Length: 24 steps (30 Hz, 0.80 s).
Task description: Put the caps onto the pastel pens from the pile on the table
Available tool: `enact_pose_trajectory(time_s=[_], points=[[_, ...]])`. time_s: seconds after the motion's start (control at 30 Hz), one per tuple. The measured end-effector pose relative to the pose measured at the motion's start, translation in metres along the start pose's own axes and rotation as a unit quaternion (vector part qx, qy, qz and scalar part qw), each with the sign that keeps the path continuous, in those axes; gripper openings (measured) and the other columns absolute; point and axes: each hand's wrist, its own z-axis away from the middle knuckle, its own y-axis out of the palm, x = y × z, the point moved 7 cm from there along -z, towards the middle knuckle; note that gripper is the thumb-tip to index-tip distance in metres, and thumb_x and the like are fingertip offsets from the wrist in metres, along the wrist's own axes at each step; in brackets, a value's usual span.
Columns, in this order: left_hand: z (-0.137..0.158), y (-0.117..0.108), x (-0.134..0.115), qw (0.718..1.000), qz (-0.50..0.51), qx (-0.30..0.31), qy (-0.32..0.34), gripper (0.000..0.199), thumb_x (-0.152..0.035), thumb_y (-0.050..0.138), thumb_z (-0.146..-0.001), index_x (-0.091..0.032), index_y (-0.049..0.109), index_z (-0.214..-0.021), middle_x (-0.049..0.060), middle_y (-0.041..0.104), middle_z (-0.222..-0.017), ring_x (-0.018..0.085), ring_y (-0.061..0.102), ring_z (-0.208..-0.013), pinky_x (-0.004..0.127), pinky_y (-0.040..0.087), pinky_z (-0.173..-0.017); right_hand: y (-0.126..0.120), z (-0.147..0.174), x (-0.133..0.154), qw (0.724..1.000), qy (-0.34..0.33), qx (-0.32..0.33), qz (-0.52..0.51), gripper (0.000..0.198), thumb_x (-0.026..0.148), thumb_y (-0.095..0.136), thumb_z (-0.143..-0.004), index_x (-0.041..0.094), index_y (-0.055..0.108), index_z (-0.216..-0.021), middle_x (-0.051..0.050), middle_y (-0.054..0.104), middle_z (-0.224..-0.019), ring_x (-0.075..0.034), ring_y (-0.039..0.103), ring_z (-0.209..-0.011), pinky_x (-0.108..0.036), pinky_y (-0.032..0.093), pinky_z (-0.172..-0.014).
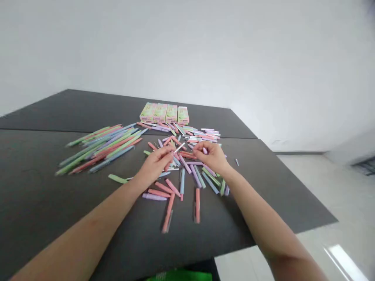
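Observation:
Over a loose heap of pastel pen parts, both hands work close together. My left hand point(159, 160) is closed in a pinch on a thin white pen refill point(180, 146), whose dark tip points up and to the right. My right hand point(213, 157) is also closed, with a purple pen part point(205, 150) showing between its fingers; how much of it the palm hides I cannot see. Below the hands lie red, purple, blue and green pen barrels, among them a red pen barrel point(197, 205) with a clip near the table's front edge.
A fanned pile of longer-looking pens point(102, 148) lies at the left on the dark table point(52, 207). Several small pink-and-green boxes point(160, 113) stand in a row behind the heap. White refills and barrels point(205, 134) lie at the right rear. Something green point(181, 276) sits below the front edge.

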Motion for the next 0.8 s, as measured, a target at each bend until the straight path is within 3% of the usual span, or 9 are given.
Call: enact_pose_trajectory(time_s=[0.2,0.53,0.8], points=[[0.005,0.005,-0.003,0.999,-0.033,0.04,-0.011,0.036,-0.039,0.052,-0.089,-0.012,0.061,-0.11,-0.006,0.041,-0.057,0.009,0.037,-0.051,0.022,0.03,-0.051,-0.016,-0.001,0.01,0.997,0.012,-0.024,-0.076,0.017,0.029,0.066,-0.076,0.018,0.074,-0.086,-0.003,0.068,-0.076,-0.015,0.059,-0.069,-0.028,0.045,-0.064],[0.006,0.008,-0.005,0.997,-0.064,0.043,-0.012,0.037,-0.041,0.054,-0.085,-0.013,0.066,-0.105,-0.003,0.05,-0.066,0.009,0.041,-0.055,0.023,0.034,-0.053,-0.01,-0.001,0.014,0.997,-0.063,0.011,-0.043,0.014,0.028,0.061,-0.084,0.019,0.068,-0.092,-0.004,0.072,-0.083,-0.018,0.065,-0.083,-0.034,0.048,-0.081],[0.006,0.009,-0.005,0.997,-0.062,0.046,-0.02,0.036,-0.041,0.055,-0.084,-0.013,0.068,-0.104,-0.002,0.051,-0.067,0.009,0.041,-0.055,0.022,0.033,-0.052,-0.007,0.002,0.018,0.998,-0.066,0.015,-0.005,0.012,0.024,0.061,-0.083,0.018,0.069,-0.09,-0.005,0.072,-0.088,-0.018,0.066,-0.084,-0.033,0.049,-0.082]])
